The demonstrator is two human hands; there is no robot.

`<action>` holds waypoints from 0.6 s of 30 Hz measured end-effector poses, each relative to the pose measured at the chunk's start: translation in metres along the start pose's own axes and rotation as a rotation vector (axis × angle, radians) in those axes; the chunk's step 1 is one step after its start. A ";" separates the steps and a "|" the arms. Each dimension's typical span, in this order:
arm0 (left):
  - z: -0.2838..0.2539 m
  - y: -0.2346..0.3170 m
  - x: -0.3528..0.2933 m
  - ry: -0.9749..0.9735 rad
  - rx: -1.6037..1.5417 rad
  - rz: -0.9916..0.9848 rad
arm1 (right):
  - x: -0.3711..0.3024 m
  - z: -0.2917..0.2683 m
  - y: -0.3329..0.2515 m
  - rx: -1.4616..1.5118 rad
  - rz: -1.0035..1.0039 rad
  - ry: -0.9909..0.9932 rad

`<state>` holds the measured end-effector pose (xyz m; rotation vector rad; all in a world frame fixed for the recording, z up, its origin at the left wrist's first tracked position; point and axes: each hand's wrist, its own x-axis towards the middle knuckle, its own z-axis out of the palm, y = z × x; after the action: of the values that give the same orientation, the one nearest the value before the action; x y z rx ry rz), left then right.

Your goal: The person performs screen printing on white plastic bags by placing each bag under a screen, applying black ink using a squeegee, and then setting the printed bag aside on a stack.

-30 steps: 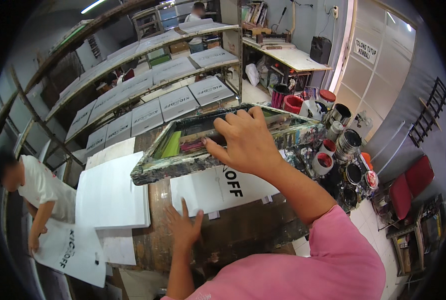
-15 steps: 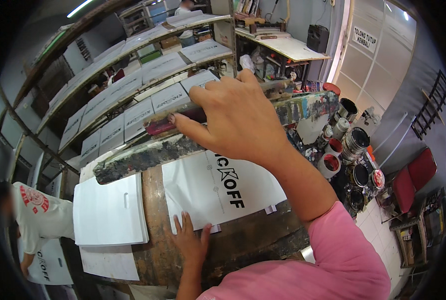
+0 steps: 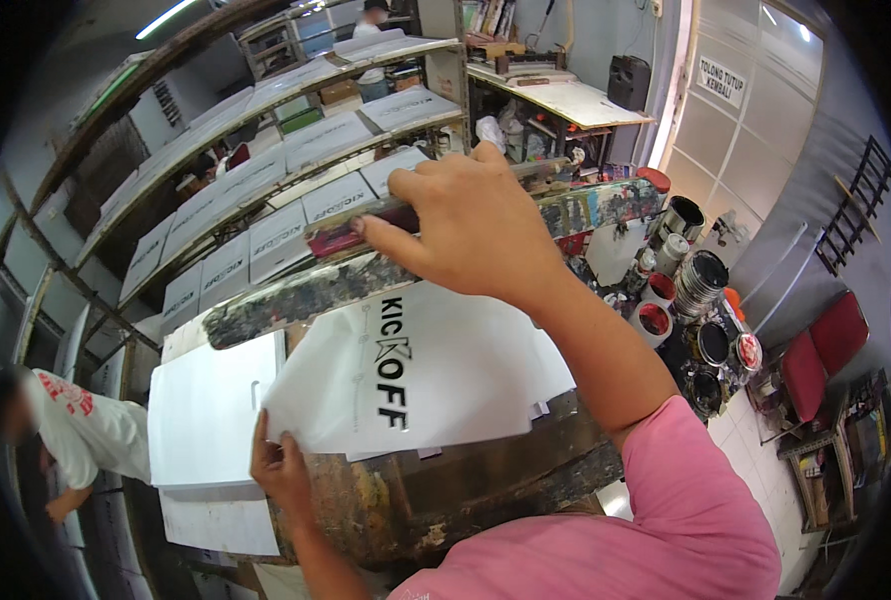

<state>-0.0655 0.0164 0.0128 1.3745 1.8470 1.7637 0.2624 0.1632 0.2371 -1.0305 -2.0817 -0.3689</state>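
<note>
My left hand [image 3: 284, 468] pinches the left corner of a white bag [image 3: 466, 370] with black lettering, its edge bowed up off the board. Beneath it, more white sheet edges show at the right. My right hand [image 3: 476, 225] is closed round a long ink-stained squeegee [image 3: 338, 238], thumb on its dark red end; part of it is hidden by the hand. Just below this hand runs a thick, paint-crusted screen frame bar [image 3: 296, 300], raised over the bag. Left of the bag lies a stack of blank white bags [image 3: 206, 415] with cut-out handles.
The brown worn board [image 3: 446, 500] spans the front. Racks [image 3: 256, 180] holding printed bags stand beyond it. Ink tins [image 3: 706, 275] crowd the right, near a red chair [image 3: 826, 345]. A person in a white shirt [image 3: 96, 425] bends at the left; another is far back.
My left hand has gone from lying flat at the bag's lower edge to gripping its corner. The bag has shifted left and lifted. My right hand keeps its hold on the squeegee.
</note>
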 end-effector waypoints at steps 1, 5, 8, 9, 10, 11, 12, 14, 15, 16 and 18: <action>-0.020 -0.008 0.007 -0.006 -0.034 0.002 | -0.002 0.001 -0.001 0.004 0.005 0.004; -0.122 -0.056 0.041 0.005 0.116 0.083 | -0.010 -0.002 -0.008 0.001 0.005 -0.018; -0.187 -0.085 0.070 0.049 0.105 -0.005 | -0.017 0.001 -0.010 -0.007 -0.007 -0.019; -0.207 -0.099 0.080 0.067 0.073 -0.058 | -0.018 0.002 -0.011 -0.012 -0.010 -0.025; -0.224 -0.115 0.092 0.072 0.113 -0.080 | -0.020 0.002 -0.012 -0.014 -0.010 -0.024; -0.237 -0.131 0.106 0.074 0.151 -0.099 | -0.022 0.001 -0.012 -0.019 -0.009 -0.021; -0.246 -0.140 0.118 0.076 0.188 -0.116 | -0.023 0.001 -0.012 -0.026 -0.007 -0.016; -0.277 -0.158 0.138 0.049 0.422 -0.113 | -0.024 0.000 -0.013 -0.010 -0.001 -0.022; -0.320 -0.180 0.145 0.084 0.616 -0.060 | -0.022 0.000 -0.017 0.029 -0.008 -0.014; -0.337 -0.191 0.153 0.101 0.792 -0.002 | -0.020 -0.003 -0.018 0.038 0.008 -0.042; -0.293 -0.180 0.159 0.201 0.859 0.040 | -0.018 -0.006 -0.020 0.019 0.047 -0.116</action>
<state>-0.4412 -0.0253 -0.0082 1.5039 2.8951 1.1615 0.2564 0.1372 0.2295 -1.1115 -2.1551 -0.2711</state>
